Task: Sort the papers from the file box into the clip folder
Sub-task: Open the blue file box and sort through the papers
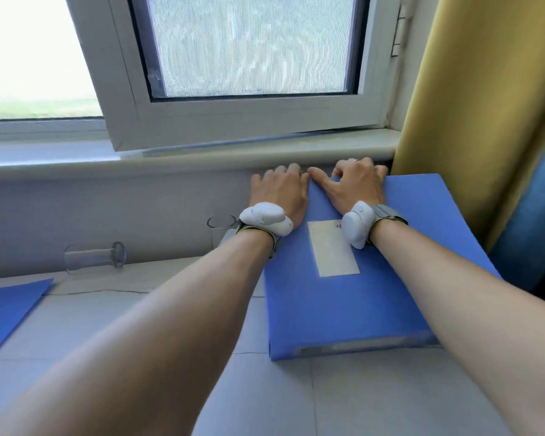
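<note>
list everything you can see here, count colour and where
file box: one, blue, closed, flat on the white surface, right of centre
label: one, white, on the box lid
folder: one, blue, left edge, partly out of frame
glasses: two, clear; one on its side at left, one upright behind the left wrist
window: one, white frame, top
curtain: one, yellow, right
wrist devices: two, white
left hand: curled at the box's far left corner
right hand: curled over the box's far edge
</note>
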